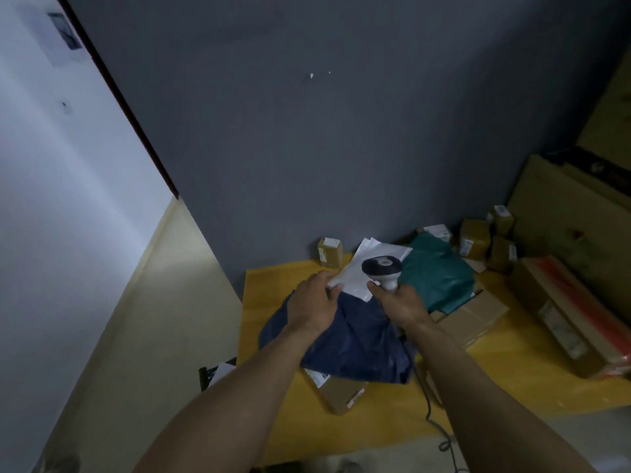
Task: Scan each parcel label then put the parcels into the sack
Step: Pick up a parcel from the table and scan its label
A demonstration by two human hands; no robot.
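Here the left grip (316,302) pinches the near edge of a white packet (348,276), likely limp, light and slippery; the right grip (399,303) clasps the scanner (381,268).

Green bag (440,271) and boxes (485,240) crowd the right; yellow surface (269,288) left lies bare.

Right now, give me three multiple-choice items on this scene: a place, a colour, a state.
1. The green parcel lies: A) right of the scanner B) in a sack C) on the wall
2. The white parcel rests over one coloured: A) red B) dark blue C) yellow
3. The right hand is: A) open B) gripping the scanner C) out of view
A, it shows just past the scanner's right side; B, the dark blue parcel shows beneath it; B, it wraps the handle.
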